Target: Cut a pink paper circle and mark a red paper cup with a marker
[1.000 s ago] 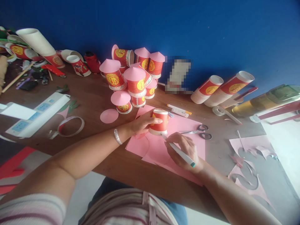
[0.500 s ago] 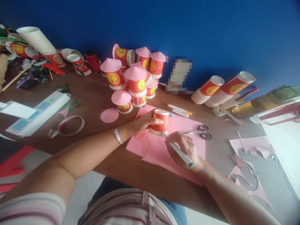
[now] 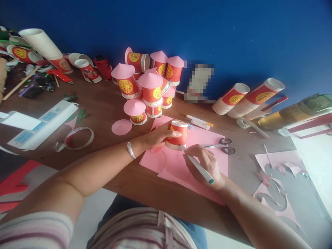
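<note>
My left hand (image 3: pixel 162 136) is wrapped round a red paper cup (image 3: pixel 179 132) that has a white band at its lower end. The thumb lies across the front of the cup. In my right hand (image 3: pixel 203 162) is a white marker (image 3: pixel 199 167) with a green end, its tip at the cup's white band. Both hands are over pink paper sheets (image 3: pixel 153 160) on the brown table. Scissors (image 3: pixel 220 146) lie on the paper's right side, just beyond my right hand. Two more markers (image 3: pixel 199 121) lie behind the cup.
Several cups with pink cone tops (image 3: pixel 150 81) stand at the back. A pink paper disc (image 3: pixel 121 127), a tape roll (image 3: pixel 79 138) and a power strip (image 3: pixel 44 124) are on the left. Stacked cups (image 3: pixel 259 98) lean at right, with pink paper scraps (image 3: pixel 277 204) nearer.
The marker tip has shifted very slightly at the cup's white band. Both hands keep their grip, and the rest looks the same.
</note>
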`<state>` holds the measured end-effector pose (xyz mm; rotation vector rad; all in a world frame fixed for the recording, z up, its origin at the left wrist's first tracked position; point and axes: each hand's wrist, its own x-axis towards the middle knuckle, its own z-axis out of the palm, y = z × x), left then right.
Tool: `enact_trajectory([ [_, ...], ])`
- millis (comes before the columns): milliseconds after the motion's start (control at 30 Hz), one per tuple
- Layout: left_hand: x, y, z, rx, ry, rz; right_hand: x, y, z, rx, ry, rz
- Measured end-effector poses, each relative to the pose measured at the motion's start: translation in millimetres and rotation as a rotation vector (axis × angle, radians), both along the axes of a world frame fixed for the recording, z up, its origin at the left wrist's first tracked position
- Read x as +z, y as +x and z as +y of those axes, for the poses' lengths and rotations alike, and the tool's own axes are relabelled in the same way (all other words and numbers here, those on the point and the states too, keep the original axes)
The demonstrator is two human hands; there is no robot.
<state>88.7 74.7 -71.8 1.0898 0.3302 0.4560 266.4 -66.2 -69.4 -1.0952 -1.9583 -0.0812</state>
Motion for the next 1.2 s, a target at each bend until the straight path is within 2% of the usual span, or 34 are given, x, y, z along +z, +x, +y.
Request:
enact_trajectory([
  [667,-3.6,2.4,0.5,0.010,-0.051,-0.017,2.2,0.1,-4.8,0.065,0.010,-0.009],
  [1200,-4.8,2.9,2.9,-0.002,-0.032,-0.033,-0.8,5.0,-2.8,0.042,0.020,-0.025],
])
